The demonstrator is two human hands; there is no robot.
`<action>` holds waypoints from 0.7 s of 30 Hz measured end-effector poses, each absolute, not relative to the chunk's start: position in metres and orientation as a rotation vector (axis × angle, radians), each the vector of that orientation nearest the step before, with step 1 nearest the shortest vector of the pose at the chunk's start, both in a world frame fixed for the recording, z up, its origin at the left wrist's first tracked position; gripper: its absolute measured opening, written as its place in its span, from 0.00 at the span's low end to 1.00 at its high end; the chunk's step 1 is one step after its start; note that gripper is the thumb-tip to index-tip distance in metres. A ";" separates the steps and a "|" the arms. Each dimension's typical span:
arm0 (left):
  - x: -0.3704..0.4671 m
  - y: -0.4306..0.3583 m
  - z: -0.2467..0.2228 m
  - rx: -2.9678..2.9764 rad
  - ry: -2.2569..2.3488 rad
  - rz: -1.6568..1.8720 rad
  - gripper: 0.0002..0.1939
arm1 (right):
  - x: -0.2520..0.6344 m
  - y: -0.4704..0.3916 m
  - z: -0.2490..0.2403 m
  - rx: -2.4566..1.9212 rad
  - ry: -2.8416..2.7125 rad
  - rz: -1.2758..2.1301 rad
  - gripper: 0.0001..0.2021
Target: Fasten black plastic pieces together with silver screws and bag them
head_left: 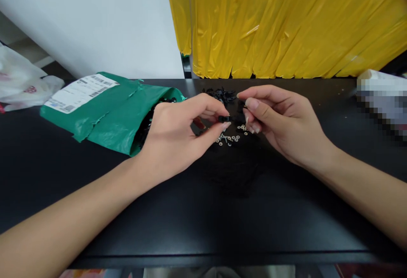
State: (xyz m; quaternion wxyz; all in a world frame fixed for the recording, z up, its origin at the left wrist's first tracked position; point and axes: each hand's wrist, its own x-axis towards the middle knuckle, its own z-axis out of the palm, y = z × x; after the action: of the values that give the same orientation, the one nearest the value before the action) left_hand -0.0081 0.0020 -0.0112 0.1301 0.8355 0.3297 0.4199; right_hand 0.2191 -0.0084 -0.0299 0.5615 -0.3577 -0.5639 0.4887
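Between thumb and index finger, my left hand (181,132) pinches a small black part (224,119). To its right, my right hand (282,121) has its thumb and fingers drawn together around a small dark piece (242,105), mostly hidden by the fingertips. The two hands are a short gap apart over the black table (203,214). Under and between them lie several small metal rings and screws (233,138). Behind the fingertips sits a pile of small black parts (221,94).
A green plastic mailer (117,117) with a white label lies at the left, its open end showing black parts. Farther left is a white plastic bag (27,81). Yellow plastic sheeting (280,23) hangs behind the table. A pixelated white object (383,95) sits at the right edge.
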 end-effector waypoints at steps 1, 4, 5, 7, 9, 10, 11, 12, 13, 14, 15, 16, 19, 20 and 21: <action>-0.008 0.002 -0.011 2.434 0.961 1.214 0.07 | 0.219 -0.009 -0.029 -0.832 -1.321 1.163 0.07; -0.008 0.002 -0.010 2.456 0.967 1.210 0.07 | 0.221 -0.008 -0.028 -0.833 -1.299 1.189 0.08; -0.007 0.002 -0.010 2.459 0.968 1.211 0.08 | 0.222 -0.008 -0.029 -0.841 -1.300 1.187 0.08; -0.007 0.003 -0.011 2.456 0.966 1.216 0.07 | 0.223 -0.008 -0.030 -0.854 -1.318 1.181 0.07; -0.007 0.004 -0.013 2.429 0.974 1.234 0.08 | 0.224 -0.007 -0.032 -0.857 -1.344 1.179 0.05; -0.007 0.004 -0.013 2.405 0.984 1.242 0.08 | 0.224 -0.007 -0.032 -0.859 -1.356 1.176 0.04; -0.007 0.004 -0.014 2.380 0.999 1.241 0.08 | 0.223 -0.007 -0.032 -0.867 -1.369 1.169 0.03; -0.007 0.004 -0.014 2.353 1.012 1.236 0.08 | 0.223 -0.007 -0.031 -0.882 -1.382 1.157 0.03; -0.007 0.005 -0.015 2.325 1.020 1.224 0.08 | 0.222 -0.008 -0.031 -0.902 -1.397 1.139 0.02; -0.008 0.005 -0.016 2.299 1.023 1.211 0.08 | 0.221 -0.009 -0.030 -0.923 -1.414 1.114 0.02; -0.008 0.005 -0.016 2.276 1.022 1.202 0.08 | 0.220 -0.009 -0.029 -0.942 -1.435 1.083 0.02; -0.008 0.005 -0.016 2.259 1.020 1.198 0.08 | 0.219 -0.011 -0.028 -0.961 -1.458 1.051 0.02; -0.009 0.006 -0.017 2.244 1.013 1.193 0.08 | 0.217 -0.013 -0.026 -1.002 -1.505 0.983 0.03; -0.009 0.006 -0.017 2.247 1.013 1.190 0.08 | 0.217 -0.014 -0.026 -1.012 -1.507 0.980 0.04; -0.009 0.006 -0.017 2.249 1.015 1.184 0.08 | 0.216 -0.014 -0.026 -1.020 -1.504 0.984 0.06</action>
State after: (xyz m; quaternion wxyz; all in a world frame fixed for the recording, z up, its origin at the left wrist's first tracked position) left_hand -0.0089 0.0059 -0.0169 0.2009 0.8050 0.3633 0.4238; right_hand 0.2163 -0.0143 -0.0259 0.5122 -0.4239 -0.6250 0.4090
